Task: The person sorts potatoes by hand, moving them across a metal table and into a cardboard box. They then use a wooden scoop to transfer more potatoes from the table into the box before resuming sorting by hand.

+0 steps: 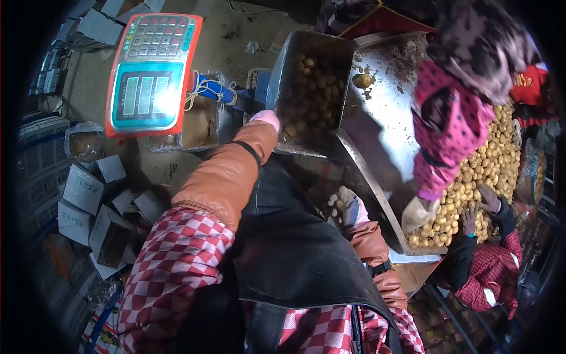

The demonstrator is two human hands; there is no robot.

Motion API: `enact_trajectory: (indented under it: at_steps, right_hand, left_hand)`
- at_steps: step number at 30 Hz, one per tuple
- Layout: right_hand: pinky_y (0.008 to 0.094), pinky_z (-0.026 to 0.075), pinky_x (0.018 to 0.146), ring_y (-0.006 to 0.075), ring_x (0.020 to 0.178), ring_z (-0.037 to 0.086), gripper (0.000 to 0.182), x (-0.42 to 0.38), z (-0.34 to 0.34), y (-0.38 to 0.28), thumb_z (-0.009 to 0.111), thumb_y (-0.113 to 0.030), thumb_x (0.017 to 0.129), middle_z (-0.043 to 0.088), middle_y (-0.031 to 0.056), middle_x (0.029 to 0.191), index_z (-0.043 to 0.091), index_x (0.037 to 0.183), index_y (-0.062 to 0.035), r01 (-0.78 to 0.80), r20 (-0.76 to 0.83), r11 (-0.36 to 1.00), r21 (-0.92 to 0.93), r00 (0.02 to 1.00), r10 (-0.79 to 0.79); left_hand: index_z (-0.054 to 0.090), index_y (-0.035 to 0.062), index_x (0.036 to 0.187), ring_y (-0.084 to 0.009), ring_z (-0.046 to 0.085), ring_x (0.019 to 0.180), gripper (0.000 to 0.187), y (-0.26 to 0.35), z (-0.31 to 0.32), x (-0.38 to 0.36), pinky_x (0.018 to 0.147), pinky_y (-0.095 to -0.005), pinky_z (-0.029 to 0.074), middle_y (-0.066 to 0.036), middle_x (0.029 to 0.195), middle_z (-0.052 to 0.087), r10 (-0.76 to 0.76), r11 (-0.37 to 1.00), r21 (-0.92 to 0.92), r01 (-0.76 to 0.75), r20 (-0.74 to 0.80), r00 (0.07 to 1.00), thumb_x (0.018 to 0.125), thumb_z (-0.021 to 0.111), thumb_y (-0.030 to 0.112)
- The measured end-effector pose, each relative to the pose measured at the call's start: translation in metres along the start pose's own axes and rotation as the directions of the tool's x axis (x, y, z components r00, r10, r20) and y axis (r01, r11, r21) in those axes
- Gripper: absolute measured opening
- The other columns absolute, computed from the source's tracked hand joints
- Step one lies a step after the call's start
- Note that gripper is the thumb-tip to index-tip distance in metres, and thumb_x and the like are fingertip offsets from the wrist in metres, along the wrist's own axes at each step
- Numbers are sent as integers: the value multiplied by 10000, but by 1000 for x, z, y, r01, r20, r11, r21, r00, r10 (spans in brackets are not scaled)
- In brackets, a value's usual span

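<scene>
My left hand point(266, 120), in a pink glove, is at the near left edge of a deep box point(278, 76) holding many small potatoes point(315, 88). Its fingers are hidden at the box's edge, so I cannot see whether they grip it. Lower down, beside the metal table's side wall point(368, 183), my right hand point(351, 207) wears a pale, dirty glove. Its fingers look curled around small, pale lumps that I cannot make out. A digital scale display point(147, 74) with a keypad stands left of the box on a blue post point(213, 88).
The metal sorting table point(392, 82) carries one larger potato point(362, 80) and a big potato heap point(471, 189). A co-worker in a pink dotted sleeve point(442, 130) leans over it. Another co-worker's gloved hands point(470, 219) touch the heap. Cardboard boxes point(84, 189) lie at left.
</scene>
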State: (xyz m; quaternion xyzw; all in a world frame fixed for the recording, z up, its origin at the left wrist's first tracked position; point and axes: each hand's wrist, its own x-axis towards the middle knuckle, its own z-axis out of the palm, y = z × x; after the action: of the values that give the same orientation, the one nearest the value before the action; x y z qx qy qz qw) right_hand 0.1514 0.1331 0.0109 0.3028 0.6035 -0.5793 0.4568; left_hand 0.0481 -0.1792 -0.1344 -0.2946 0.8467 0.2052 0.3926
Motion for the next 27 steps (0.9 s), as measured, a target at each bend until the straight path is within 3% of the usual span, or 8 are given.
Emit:
enact_trajectory:
  at_steps: [6,12,16,18,19,21,23,27]
  right_hand:
    - [339,535,800,252,1054,616,519,51,46,-12,601,-262,996,575,88,1256,412,1451,-101,150,25,869,472,983,-184]
    - [465,498,930,299,1119,607,555,57,39,-17,607,-342,988,547,135,1331,425,1448,-89,90,16,962,259,995,-98]
    - [423,513,885,286,1088,620,507,37,1,1,608,-330,987,575,158,1324,472,1408,-83,58,54,985,160,996,-67]
    - [416,519,879,281,1071,627,484,26,-21,18,620,-303,982,604,154,1281,492,1388,-73,101,5,980,173,995,-104]
    - [413,521,876,278,1060,631,468,21,-30,28,625,-285,980,615,153,1262,504,1376,-69,134,-10,972,194,991,-134]
    - [410,527,863,273,1045,635,441,11,-38,42,624,-261,982,631,146,1236,516,1364,-71,146,-79,946,289,989,-128]
    - [405,534,840,268,1017,643,434,-8,-43,57,622,-249,983,646,141,1206,516,1368,-79,147,-171,902,405,982,-83]
    - [368,539,745,262,974,642,430,-35,-43,90,610,-241,991,631,163,1173,502,1364,-56,272,-264,807,524,953,-150]
  left_hand:
    - [720,89,1144,-350,631,1169,288,-32,10,31,971,-444,529,-163,1237,668,22,999,-25,-23,-32,999,915,566,171]
    - [679,99,1176,-396,620,1138,342,-58,22,26,929,-459,512,-192,1177,674,127,992,-9,-127,-28,991,964,484,284]
    - [672,104,1162,-225,636,807,331,-100,68,67,692,-394,488,-103,926,699,401,846,-413,-337,77,913,1005,506,342]
    - [684,134,1141,-222,627,799,274,-98,60,60,697,-370,476,-91,928,697,347,752,-651,-105,255,902,982,551,315]
    - [682,143,1145,-219,633,813,264,-103,68,76,709,-375,483,-90,935,698,363,772,-623,-127,269,892,974,564,306]
    - [695,157,1132,-233,659,870,250,-80,48,66,754,-397,515,-94,959,699,368,898,162,-409,230,901,960,585,301]
    - [726,175,1146,-258,680,1024,287,-68,14,36,891,-382,536,-74,1042,713,305,380,703,-601,518,799,890,679,296]
    - [701,175,1189,-281,671,1092,394,-2,-21,-1,908,-411,539,-95,1109,717,370,334,765,-551,431,823,841,710,360]
